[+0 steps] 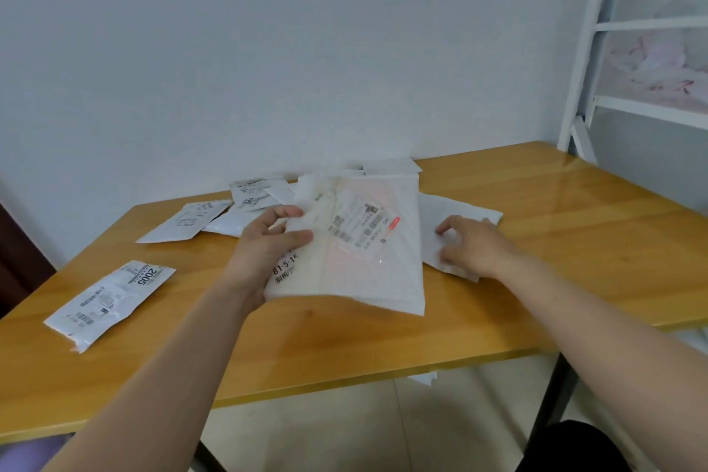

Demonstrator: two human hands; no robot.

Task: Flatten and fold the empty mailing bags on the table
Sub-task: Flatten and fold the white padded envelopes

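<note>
I observe the left hand (268,241) grasping the left edge of a large white mailing bag (360,241), thumb on top, fingers curled behind; the bag is tilted up off the wooden table (555,226) at mid-table, shipping label facing me. The right hand (471,245) rests just right of it on a second white bag (456,218) lying flat, fingers loosely bent and pressing down, gripping nothing. I note a labelled bag marked 2005 (109,303) near the left front edge and several smaller bags (214,218) further back left. A white metal frame (586,50) stands at the far right corner
</note>
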